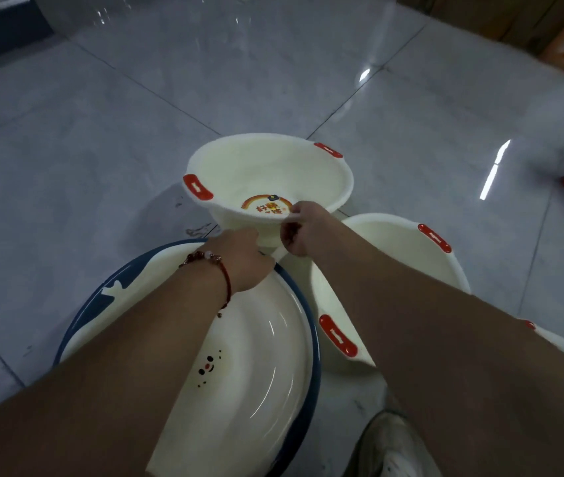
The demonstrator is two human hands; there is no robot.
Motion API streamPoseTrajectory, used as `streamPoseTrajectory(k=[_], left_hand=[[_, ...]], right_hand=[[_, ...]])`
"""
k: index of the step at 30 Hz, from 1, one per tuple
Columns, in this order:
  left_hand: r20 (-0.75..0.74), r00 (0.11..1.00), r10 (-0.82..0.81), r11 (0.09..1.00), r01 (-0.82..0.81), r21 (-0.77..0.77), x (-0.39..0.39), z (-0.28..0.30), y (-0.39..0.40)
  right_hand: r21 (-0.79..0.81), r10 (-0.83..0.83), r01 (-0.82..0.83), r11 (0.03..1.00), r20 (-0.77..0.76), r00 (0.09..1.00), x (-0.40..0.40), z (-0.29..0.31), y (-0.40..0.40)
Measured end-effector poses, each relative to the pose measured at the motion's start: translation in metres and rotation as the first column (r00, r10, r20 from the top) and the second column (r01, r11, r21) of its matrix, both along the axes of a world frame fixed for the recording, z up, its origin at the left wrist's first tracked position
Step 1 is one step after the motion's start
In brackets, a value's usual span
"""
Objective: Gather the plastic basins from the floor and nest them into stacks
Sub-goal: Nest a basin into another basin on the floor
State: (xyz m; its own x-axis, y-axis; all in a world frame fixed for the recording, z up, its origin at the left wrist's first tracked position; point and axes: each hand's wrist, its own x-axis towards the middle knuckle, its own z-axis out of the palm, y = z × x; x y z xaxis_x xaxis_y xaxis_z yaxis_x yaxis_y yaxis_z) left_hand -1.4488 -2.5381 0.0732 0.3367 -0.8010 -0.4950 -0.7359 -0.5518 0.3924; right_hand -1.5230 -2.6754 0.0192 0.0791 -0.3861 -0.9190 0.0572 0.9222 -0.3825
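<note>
Right hand (303,232): fingers curled, pinching the near rim of the small cream basin (270,173), which is tilted with its opening toward the camera; red handles, rainbow print on its bottom.
Left hand (244,258): fingers curled out of sight over the far rim of the blue-rimmed basin (256,380), just below the small basin; whether it also touches the small basin cannot be told. Red bead bracelet (217,266) at wrist.
Second cream basin (408,249): right, red handles, partly hidden by right forearm.
Shoe (390,445): lower right.
Grey tiled floor (101,139): beneath all.
</note>
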Motion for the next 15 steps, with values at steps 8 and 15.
streamPoseTrajectory(k=[8,15], left_hand=[[-0.107,0.994,-0.003,0.996,-0.007,-0.091,-0.017,0.012,0.005],[-0.396,0.875,0.278,0.924,-0.356,-0.137,-0.045,0.035,0.004]], right_hand=[[-0.146,0.134,-0.144,0.979,-0.074,0.988,-0.066,0.061,0.009],[-0.195,0.069,-0.084,0.977,-0.086,0.994,-0.152,0.108,0.026]])
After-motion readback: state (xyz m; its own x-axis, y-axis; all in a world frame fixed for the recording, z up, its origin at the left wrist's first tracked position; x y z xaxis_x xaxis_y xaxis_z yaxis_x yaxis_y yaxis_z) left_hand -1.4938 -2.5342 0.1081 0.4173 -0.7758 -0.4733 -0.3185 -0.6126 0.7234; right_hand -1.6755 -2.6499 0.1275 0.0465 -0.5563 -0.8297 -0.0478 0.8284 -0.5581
